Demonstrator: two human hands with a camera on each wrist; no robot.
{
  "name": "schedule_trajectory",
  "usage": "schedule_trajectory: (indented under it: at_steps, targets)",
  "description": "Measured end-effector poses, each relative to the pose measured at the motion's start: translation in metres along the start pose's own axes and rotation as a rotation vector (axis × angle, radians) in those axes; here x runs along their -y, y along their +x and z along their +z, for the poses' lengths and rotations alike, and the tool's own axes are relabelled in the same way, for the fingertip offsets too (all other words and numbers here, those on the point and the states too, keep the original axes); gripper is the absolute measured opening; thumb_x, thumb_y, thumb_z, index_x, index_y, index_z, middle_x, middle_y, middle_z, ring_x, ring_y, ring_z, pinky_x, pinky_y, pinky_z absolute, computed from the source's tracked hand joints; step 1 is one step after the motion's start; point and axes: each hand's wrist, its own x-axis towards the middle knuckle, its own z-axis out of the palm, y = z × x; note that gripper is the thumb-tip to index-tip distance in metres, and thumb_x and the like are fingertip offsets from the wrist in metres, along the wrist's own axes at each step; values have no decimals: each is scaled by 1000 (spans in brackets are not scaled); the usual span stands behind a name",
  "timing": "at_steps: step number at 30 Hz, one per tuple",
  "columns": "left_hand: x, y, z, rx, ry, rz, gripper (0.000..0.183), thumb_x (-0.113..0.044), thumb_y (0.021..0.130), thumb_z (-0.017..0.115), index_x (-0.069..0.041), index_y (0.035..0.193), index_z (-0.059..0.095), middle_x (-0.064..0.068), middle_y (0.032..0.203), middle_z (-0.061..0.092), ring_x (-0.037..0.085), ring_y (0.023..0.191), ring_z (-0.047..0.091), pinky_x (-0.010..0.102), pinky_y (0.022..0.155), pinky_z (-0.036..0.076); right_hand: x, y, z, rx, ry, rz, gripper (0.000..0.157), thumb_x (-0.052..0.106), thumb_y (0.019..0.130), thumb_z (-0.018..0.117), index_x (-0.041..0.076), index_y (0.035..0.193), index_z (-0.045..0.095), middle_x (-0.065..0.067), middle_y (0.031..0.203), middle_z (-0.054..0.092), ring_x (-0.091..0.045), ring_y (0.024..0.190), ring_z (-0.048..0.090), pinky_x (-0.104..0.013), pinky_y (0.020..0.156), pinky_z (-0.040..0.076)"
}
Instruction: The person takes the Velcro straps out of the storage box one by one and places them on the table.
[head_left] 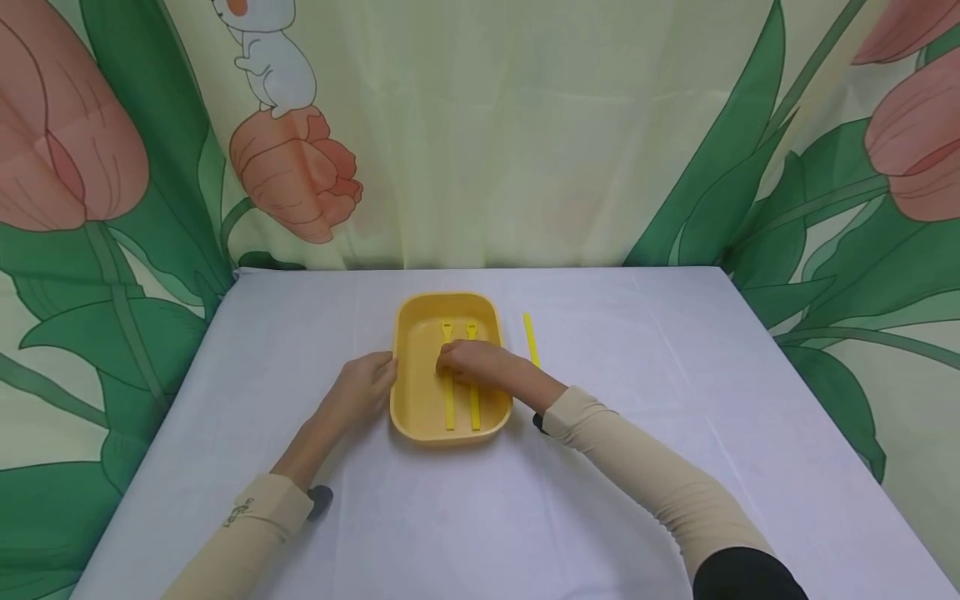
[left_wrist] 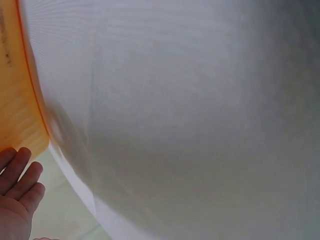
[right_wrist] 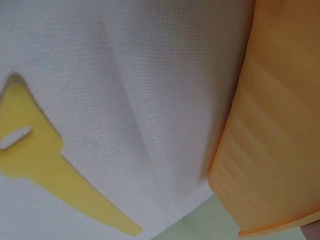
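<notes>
A yellow rectangular tray (head_left: 420, 421) with rounded corners stands on the white-covered table. Two thin flat yellow strips with slotted, wider ends lie lengthwise in it, the left strip (head_left: 450, 412) and the right strip (head_left: 475, 408). My right hand (head_left: 480, 364) reaches in over the tray's right side. Its curled fingers are at the middle of the left strip, and the fingertips are partly hidden. At the tray's left wall, my left hand (head_left: 363, 383) touches the outside with fairly straight fingers (left_wrist: 19, 170); its thumb is unclear.
Another yellow strip (head_left: 530, 337) lies on the table to the right of the tray, partly behind the right forearm; its slotted end shows close up in the right wrist view. A curtain (head_left: 510, 150) printed with tulips hangs behind the table (head_left: 637, 333).
</notes>
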Motion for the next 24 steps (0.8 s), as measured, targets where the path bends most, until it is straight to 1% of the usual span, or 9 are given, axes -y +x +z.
schedule_trajectory:
  at_steps: [7, 12, 15, 20, 24]
  targets:
    - [-3, -1, -1, -4, 15, 2, 35, -19, 98, 45, 4, 120, 60, 20, 120, 60, 36, 117, 52, 47, 99, 41, 1, 1, 0, -1, -31, -24, 20, 10, 91, 61, 11, 110, 68, -2, 107, 62, -14, 96, 56, -20, 88, 47]
    - [-1, -1, 1, -2, 8, -7, 36, -19, 98, 45, 4, 122, 58, 20, 122, 59, 36, 118, 50, 48, 100, 40, 0, 3, 1, 3, -81, -51, 16, 8, 92, 59, 12, 105, 68, -1, 102, 61, -14, 90, 55, -18, 82, 47]
    - [2, -4, 4, 0, 1, -4, 35, -19, 98, 45, 4, 121, 59, 19, 121, 59, 35, 119, 51, 47, 100, 41, 2, 2, 4, 11, -96, -61, 14, 7, 93, 57, 12, 101, 68, -1, 99, 60, -15, 87, 53, -17, 78, 47]
    - [1, -4, 4, -11, 8, 19, 35, -19, 98, 46, 4, 119, 60, 19, 119, 61, 35, 117, 52, 46, 99, 42, 4, 2, 4, 6, -117, -55, 14, 10, 95, 55, 13, 103, 67, 0, 101, 60, -15, 87, 51, -16, 79, 45]
    - [0, -3, 1, -22, 13, 31, 34, -18, 98, 46, 4, 118, 60, 19, 118, 61, 35, 116, 53, 46, 98, 43, 4, 3, 2, 1, -154, -66, 14, 9, 95, 54, 14, 102, 66, 1, 103, 60, -15, 88, 50, -16, 78, 45]
